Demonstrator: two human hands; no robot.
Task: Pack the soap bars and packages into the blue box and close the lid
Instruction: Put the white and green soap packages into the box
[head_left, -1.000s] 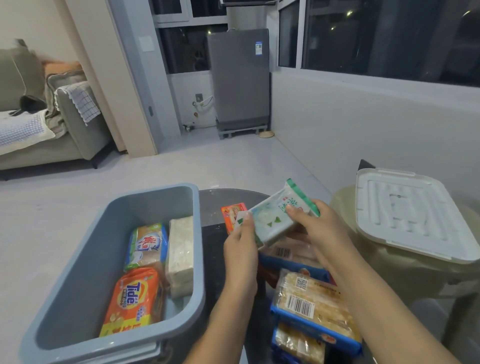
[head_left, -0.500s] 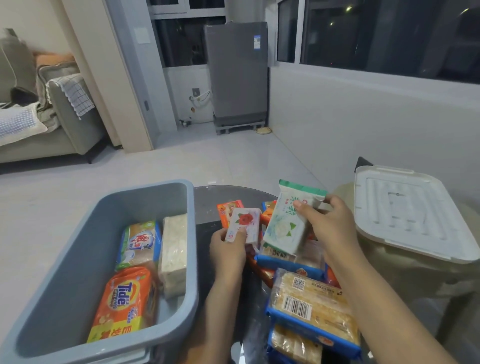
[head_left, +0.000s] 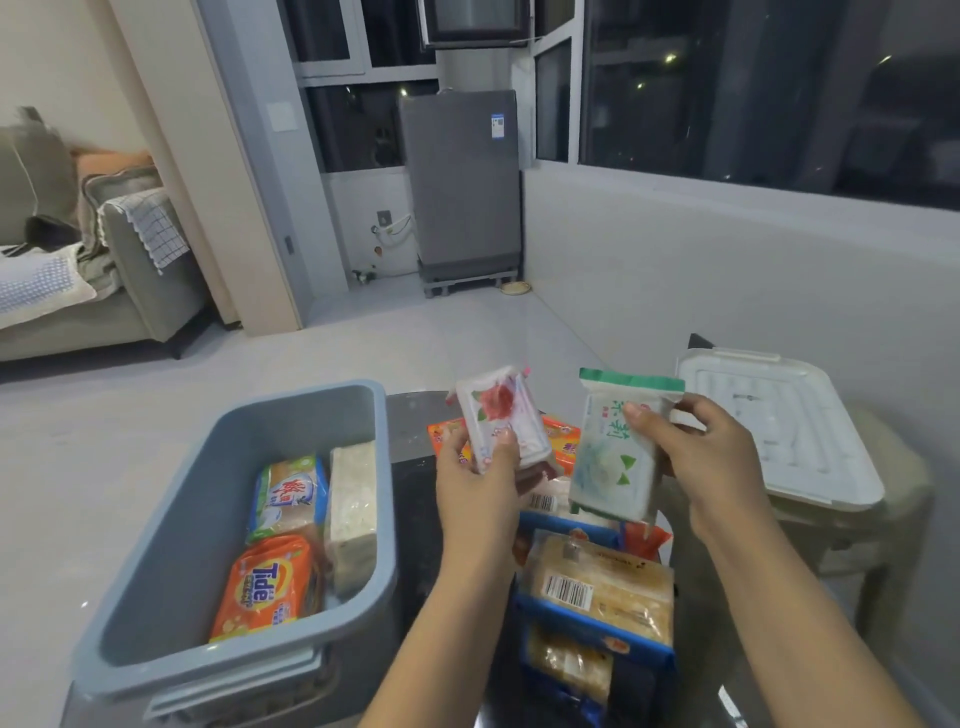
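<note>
The blue box (head_left: 171, 525) stands open at lower left, holding an orange Tide pack (head_left: 262, 584), a green-and-blue soap pack (head_left: 288, 493) and a pale bare soap bar (head_left: 353, 512). My left hand (head_left: 478, 488) holds a white soap pack with a red rose (head_left: 501, 421) above the pile. My right hand (head_left: 711, 457) holds a white-and-green soap pack (head_left: 615, 457) upright beside it. Below them lie blue-edged packs of yellow bars (head_left: 602, 590) and orange packs (head_left: 563, 439). The white lid (head_left: 779, 426) rests at the right.
The box and pile sit on a dark round glass table (head_left: 415, 441). The lid lies on a beige stool (head_left: 883, 525) by the white wall. A grey washing machine (head_left: 460, 187) stands far back, a sofa (head_left: 93, 291) at far left.
My left hand has lifted the rose pack higher above the pile. My right hand has shifted right and tilted the green pack upright. The view rose slightly.
</note>
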